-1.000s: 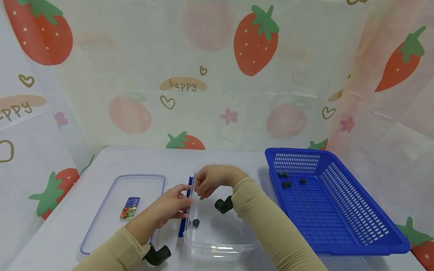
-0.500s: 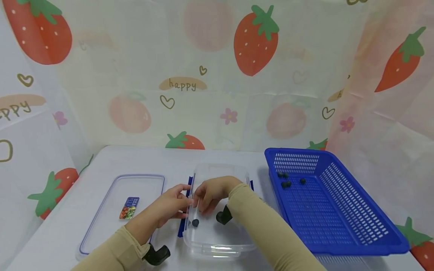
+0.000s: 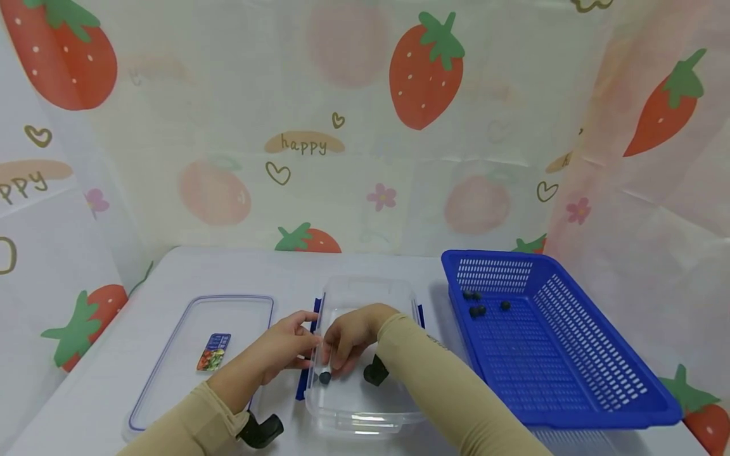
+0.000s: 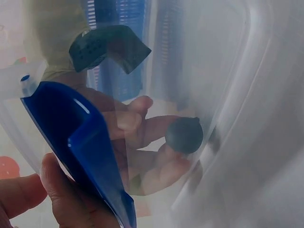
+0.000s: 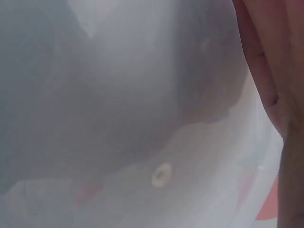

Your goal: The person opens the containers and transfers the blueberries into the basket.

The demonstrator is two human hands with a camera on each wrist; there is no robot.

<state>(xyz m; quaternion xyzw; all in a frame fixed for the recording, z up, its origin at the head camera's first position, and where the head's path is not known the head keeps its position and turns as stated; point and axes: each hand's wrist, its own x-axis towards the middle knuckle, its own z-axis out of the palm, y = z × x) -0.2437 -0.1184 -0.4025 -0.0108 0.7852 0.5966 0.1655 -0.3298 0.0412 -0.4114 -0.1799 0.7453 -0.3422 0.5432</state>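
A clear plastic container stands mid-table with a blue clip on its left side. My left hand pinches that left wall and clip, and my thumb shows beside the blue clip. My right hand reaches down inside the container. Its curled fingertips close on a small dark berry lying on the floor. Through the wall, the berry sits between those fingers. The right wrist view gives only blurred plastic and a hand edge.
A clear lid with a small coloured label lies to the left. A blue slotted basket at the right holds several dark berries. Strawberry-print sheets wall in the table on three sides.
My right hand has come down from the container's far rim toward its floor, and its fingers now reach the berry. The left hand has kept its hold.
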